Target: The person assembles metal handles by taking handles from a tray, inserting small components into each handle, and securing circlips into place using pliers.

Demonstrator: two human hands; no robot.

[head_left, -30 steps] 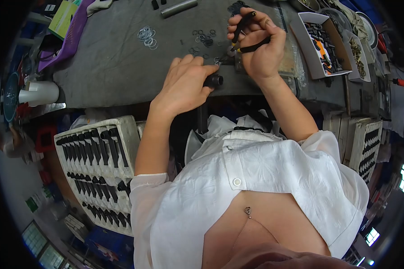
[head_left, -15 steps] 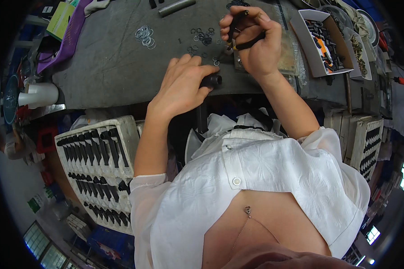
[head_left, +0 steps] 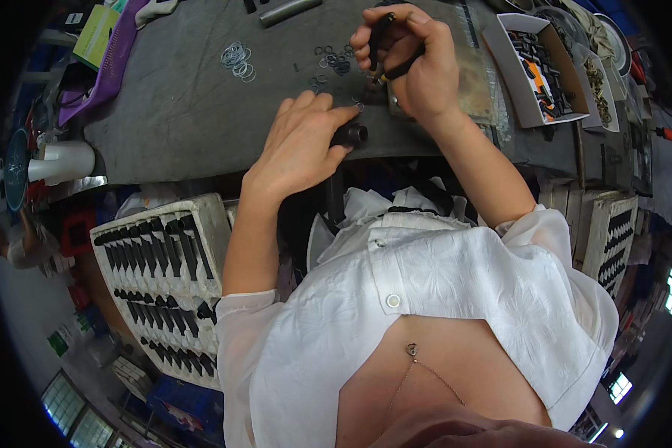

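Note:
My left hand [head_left: 300, 145] rests at the table's near edge, its fingers wrapped round a black cylindrical part [head_left: 357, 135] with an open round end facing right. My right hand [head_left: 429, 71] grips a pair of pliers [head_left: 406, 67] with dark handles spread apart; their tip points down and left. By my left index fingertip lies a small ring [head_left: 360, 107], partly hard to make out. Just beyond, several dark snap rings [head_left: 341, 63] lie in a loose cluster. A pile of thin pale rings [head_left: 237, 61] sits further left.
A white box [head_left: 526, 93] of black parts stands right, beside a clear bag of brass-coloured pieces [head_left: 596, 93]. At left are a purple basket [head_left: 116, 75] and a white mug [head_left: 63, 162]. A foam tray [head_left: 215, 224] of black parts stands below. A metal tube [head_left: 290, 11] lies at the back.
My right hand has shifted slightly left and up with the pliers, their tip now a little further from the black part. My left hand has hardly moved.

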